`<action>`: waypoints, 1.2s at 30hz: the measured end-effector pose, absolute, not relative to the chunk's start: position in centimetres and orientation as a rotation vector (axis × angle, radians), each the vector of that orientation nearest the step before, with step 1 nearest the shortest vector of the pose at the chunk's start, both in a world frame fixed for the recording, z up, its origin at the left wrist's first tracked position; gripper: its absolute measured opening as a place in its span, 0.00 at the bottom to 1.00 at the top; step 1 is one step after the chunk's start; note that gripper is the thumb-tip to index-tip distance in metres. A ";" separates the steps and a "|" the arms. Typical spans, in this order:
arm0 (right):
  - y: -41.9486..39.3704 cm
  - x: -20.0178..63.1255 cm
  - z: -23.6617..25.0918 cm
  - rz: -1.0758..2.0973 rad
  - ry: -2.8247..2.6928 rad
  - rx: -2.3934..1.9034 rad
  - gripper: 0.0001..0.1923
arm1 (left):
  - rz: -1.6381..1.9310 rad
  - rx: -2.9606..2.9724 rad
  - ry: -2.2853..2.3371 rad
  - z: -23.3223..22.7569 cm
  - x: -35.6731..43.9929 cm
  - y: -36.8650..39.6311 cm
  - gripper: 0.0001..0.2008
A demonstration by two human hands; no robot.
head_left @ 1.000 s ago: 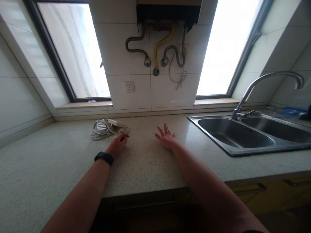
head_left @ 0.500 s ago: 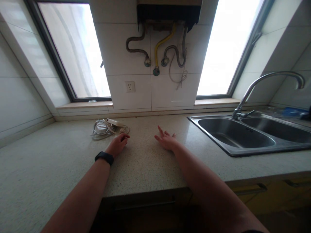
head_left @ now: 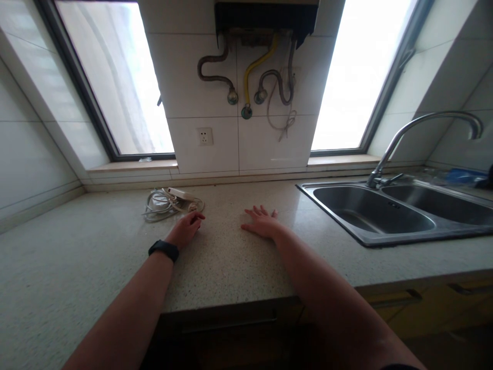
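Note:
My left hand (head_left: pixel 185 229), with a dark band on its wrist, rests on the speckled pale countertop (head_left: pixel 227 267). Its fingers are loosely bent, and nothing shows between them. Just behind its knuckles lies a white power strip (head_left: pixel 179 194) with its coiled cable (head_left: pixel 156 208) and a plug (head_left: pixel 192 206); whether the hand touches the plug, I cannot tell. To the right, my right hand (head_left: pixel 262 224) lies palm down on the counter, fingers spread, holding nothing.
A double steel sink (head_left: pixel 365 239) with a curved faucet (head_left: pixel 393 141) is set into the counter on the right. Against the tiled wall are a socket (head_left: pixel 205 136), hoses and a yellow pipe (head_left: pixel 246 77) below a dark-bottomed unit (head_left: pixel 265 18). Yellow drawers (head_left: pixel 400 313) sit under the counter edge.
My right hand has flattened onto the counter; its raised, pointing index finger has come down and the fingers have spread. My left hand has stayed where it was.

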State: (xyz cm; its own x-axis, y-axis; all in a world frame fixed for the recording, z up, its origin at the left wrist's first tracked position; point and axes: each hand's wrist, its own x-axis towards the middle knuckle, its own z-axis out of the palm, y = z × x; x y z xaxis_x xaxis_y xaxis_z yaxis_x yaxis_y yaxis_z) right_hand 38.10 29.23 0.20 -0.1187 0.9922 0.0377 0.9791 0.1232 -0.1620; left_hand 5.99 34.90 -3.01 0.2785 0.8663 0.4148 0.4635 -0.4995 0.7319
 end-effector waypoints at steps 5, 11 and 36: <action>29.4 38.1 0.1 0.087 -2.168 -2.002 0.53 | 1.119 2.072 1.183 -3.0 6.0 34.8 0.17; 29.2 38.0 0.2 0.139 -2.191 -1.918 0.46 | 1.110 2.060 1.177 -3.0 6.1 34.9 0.17; 29.6 38.2 -0.3 0.183 -2.222 -1.914 0.45 | 1.111 2.065 1.187 -3.3 6.0 35.1 0.17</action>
